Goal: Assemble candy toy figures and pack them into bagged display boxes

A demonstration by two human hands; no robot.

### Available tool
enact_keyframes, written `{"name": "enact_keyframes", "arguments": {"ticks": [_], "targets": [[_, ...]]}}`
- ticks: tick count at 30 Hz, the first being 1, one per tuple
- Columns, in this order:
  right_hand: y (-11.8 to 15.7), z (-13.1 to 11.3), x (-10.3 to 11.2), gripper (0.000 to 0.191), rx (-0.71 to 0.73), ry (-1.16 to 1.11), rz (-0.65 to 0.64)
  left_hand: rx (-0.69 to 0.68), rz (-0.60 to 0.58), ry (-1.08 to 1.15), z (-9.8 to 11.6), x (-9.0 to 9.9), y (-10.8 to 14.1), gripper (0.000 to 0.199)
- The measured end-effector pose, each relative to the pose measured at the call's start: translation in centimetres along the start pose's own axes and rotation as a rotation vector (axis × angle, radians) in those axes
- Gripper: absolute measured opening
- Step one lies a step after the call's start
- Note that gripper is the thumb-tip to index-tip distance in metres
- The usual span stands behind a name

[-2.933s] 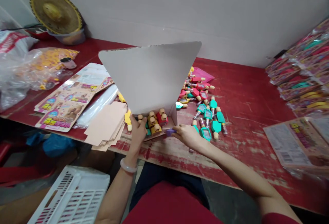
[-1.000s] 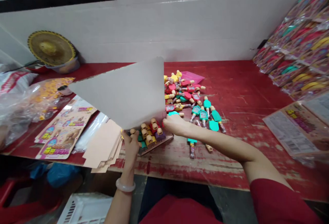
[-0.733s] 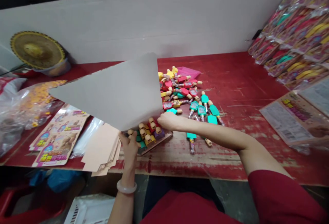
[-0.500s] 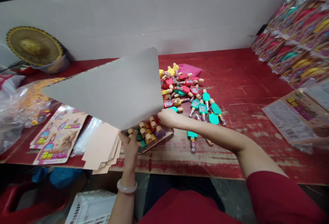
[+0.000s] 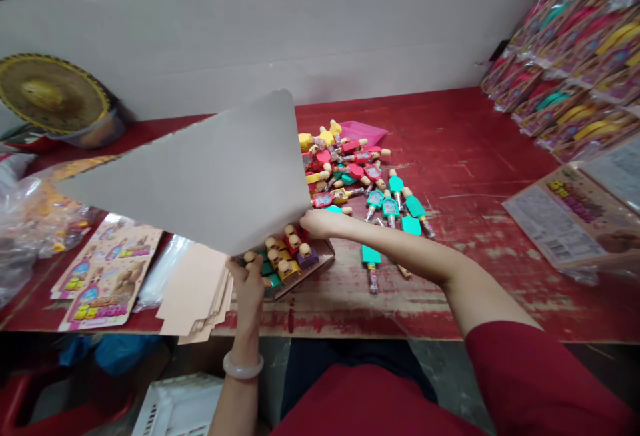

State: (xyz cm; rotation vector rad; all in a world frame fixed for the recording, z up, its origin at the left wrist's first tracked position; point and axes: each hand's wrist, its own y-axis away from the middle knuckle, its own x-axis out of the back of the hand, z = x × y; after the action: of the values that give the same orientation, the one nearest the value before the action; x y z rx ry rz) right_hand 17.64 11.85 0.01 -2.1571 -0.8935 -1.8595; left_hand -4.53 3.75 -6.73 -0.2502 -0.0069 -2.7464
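Observation:
A shallow cardboard display box (image 5: pixel 320 261) sits near the table's front edge, its large grey flap (image 5: pixel 210 169) raised and slanting to the left. Rows of small toys with round tan heads (image 5: pixel 284 267) and green, yellow, red and purple bodies fill it. At the left end, my left hand (image 5: pixel 247 283) is closed around the box wall by the flap's lower corner, thumb beside the green toys. My right hand (image 5: pixel 317 223) is closed at the far right corner, where the flap's edge meets the box; its fingertips are partly hidden.
Loose toys (image 5: pixel 350 166) are piled behind and right of the box, near a pink plastic piece (image 5: pixel 363 133). Left lie flat cardboard pieces (image 5: pixel 193 286), printed cards (image 5: pixel 105 276) and plastic bags (image 5: pixel 35 216). Packaged toys (image 5: pixel 575 76) are stacked at right, behind a printed box (image 5: pixel 575 216).
The view has shifted slightly, so everything sits a little further left. Both hands keep their places on the box, and the flap stays raised.

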Motion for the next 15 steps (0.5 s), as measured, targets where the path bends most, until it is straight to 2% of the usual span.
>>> {"name": "enact_keyframes", "arguments": {"ticks": [2, 5, 7, 10, 12, 15], "targets": [[-0.1, -0.2, -0.7, 0.021, -0.039, -0.035, 0.044, 0.017, 0.007, -0.01, 0.0, 0.0, 0.0, 0.041], [1.5, 0.5, -2.3, 0.031, -0.087, -0.09, 0.129, 0.015, 0.01, -0.005, 0.3, -0.1, 0.1, 0.04], [2.9, 2.2, -3.4, 0.039, -0.184, -0.152, 0.242, 0.018, 0.017, 0.002, 0.4, -0.2, 0.2, 0.041], [4.0, 6.1, -5.0, 0.04, -0.44, -0.193, 0.398, 0.03, 0.026, 0.005, 0.5, -0.3, 0.2, 0.041], [3.8, 8.4, -6.2, 0.041, -0.538, -0.16, 0.384, 0.028, 0.036, 0.003, 0.6, -0.3, 0.1, 0.04], [3.1, 10.2, -8.2, 0.045, -0.517, -0.108, 0.294, 0.024, 0.051, -0.01, 0.7, -0.3, 0.0, 0.037]]}}
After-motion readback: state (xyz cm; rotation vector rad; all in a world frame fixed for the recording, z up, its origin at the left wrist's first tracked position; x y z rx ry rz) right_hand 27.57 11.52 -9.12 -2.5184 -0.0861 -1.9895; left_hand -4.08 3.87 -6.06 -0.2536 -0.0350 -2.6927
